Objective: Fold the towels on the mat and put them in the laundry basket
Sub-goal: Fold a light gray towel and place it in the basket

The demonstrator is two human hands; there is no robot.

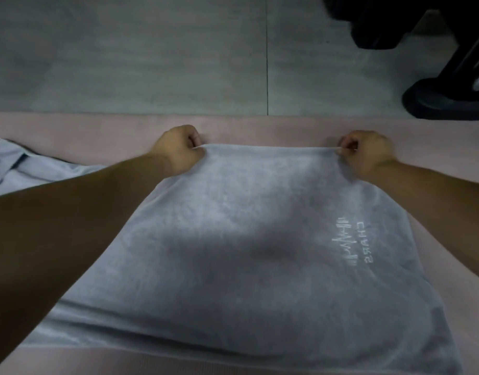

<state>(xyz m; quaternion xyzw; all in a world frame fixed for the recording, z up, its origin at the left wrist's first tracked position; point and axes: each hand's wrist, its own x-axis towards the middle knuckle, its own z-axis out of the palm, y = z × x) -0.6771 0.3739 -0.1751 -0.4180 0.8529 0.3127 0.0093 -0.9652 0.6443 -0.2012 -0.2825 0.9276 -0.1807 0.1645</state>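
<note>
A light grey towel (246, 226) with white embroidered lettering near its right side is spread over the pink mat (260, 128) in front of me. My left hand (178, 147) pinches the towel's far left corner. My right hand (368, 152) pinches the far right corner. Both hands hold the far edge stretched between them, close to the mat's far border. A second pale grey towel (24, 169) lies crumpled on the mat at the left, partly hidden by my left forearm. No laundry basket is in view.
Grey tiled floor (151, 55) lies beyond the mat. A black wheeled base with dark legs (447, 98) stands on the floor at the upper right, just past the mat's far edge.
</note>
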